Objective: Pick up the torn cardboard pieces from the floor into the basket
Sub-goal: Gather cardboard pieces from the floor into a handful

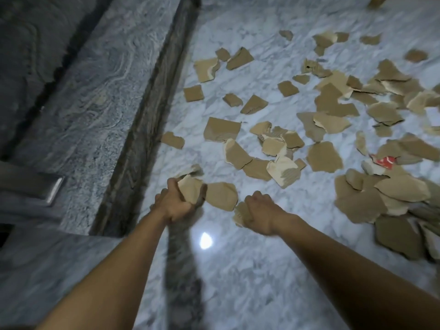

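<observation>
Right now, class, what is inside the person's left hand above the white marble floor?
The left hand grips torn brown cardboard pieces, upper edges jutting out. Their parts within the palm are covered; the count is unclear.

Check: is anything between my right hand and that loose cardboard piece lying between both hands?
Nothing visible. The piece lies flat on the marble floor just beside the right hand, which itself holds another scrap. The left hand grips scraps too. The basket is out of view.

We see dim, bluish light, with a glare spot (206,240) on the marble floor (238,277) at low centre. At right edge the cardboard pieces (402,191) blur; upper left dark, edges bend.
</observation>
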Tool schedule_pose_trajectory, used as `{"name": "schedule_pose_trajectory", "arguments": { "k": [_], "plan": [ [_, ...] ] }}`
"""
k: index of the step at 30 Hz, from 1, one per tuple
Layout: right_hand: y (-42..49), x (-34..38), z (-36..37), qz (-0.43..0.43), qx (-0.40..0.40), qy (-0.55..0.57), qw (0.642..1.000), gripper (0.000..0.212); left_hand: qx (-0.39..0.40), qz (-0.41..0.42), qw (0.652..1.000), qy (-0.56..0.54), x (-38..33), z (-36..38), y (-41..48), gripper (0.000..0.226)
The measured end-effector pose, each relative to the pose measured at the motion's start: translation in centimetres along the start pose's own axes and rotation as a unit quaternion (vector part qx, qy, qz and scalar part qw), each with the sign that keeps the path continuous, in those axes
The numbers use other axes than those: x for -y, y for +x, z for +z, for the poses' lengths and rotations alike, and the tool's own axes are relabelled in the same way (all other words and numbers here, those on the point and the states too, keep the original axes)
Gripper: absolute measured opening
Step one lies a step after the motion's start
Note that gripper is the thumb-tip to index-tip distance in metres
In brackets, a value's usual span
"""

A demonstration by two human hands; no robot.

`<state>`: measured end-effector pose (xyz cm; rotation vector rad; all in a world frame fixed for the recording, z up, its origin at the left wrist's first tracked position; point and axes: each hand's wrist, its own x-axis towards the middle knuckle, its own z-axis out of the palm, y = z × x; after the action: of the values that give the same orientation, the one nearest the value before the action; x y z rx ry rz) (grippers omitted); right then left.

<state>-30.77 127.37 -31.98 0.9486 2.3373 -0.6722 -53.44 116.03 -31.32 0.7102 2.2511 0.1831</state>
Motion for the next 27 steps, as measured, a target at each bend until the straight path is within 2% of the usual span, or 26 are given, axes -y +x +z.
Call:
{"name": "schedule_pose_trajectory", "arguments": {
  "k": [2,4,6,8,11,14,17,21,24,27],
  "plan": [
    [0.3,1.3,0.3,-0.030,0.007,-0.049,0.998,0.047,0.011,-0.001,0.999,0.053,-0.5,-1.5,-0.1,0.082],
    [0.9,1.9,1.3,-0.056,0.000,-0.101,0.993,0.054,0.055,0.003,0.994,0.092,-0.4,-2.0,0.4,0.081],
    [1.4,1.8,2.2,-0.065,-0.023,-0.118,0.991,0.059,0.086,0.006,0.993,0.085,-0.3,-2.1,1.2,0.081],
    [1.7,1.5,2.6,-0.057,-0.039,-0.086,0.994,0.064,0.095,0.018,0.994,0.048,-0.5,-2.5,1.9,0.078],
    [2.2,1.0,2.6,-0.021,-0.023,-0.050,0.998,0.070,0.037,0.060,0.997,0.022,-1.5,-3.0,3.7,0.072],
    [2.7,0.8,2.7,-0.002,0.019,-0.043,0.999,0.064,0.006,0.104,0.990,0.095,-3.1,-2.1,5.3,0.083],
    [3.2,0.7,2.7,0.007,0.034,-0.030,0.999,0.065,-0.016,0.105,0.980,0.170,-3.8,-0.2,6.8,0.091],
    [3.0,1.5,2.5,0.007,0.018,-0.056,0.998,0.058,-0.023,0.119,0.978,0.168,-3.9,-0.1,8.0,0.085],
    [2.5,1.9,2.9,0.016,0.000,-0.044,0.999,0.047,-0.027,0.102,0.988,0.111,-3.7,-0.3,7.8,0.085],
    [2.1,1.5,2.9,0.011,-0.008,-0.006,1.000,0.046,-0.039,0.075,0.992,0.096,-3.3,-0.2,7.2,0.069]
  ]
}}
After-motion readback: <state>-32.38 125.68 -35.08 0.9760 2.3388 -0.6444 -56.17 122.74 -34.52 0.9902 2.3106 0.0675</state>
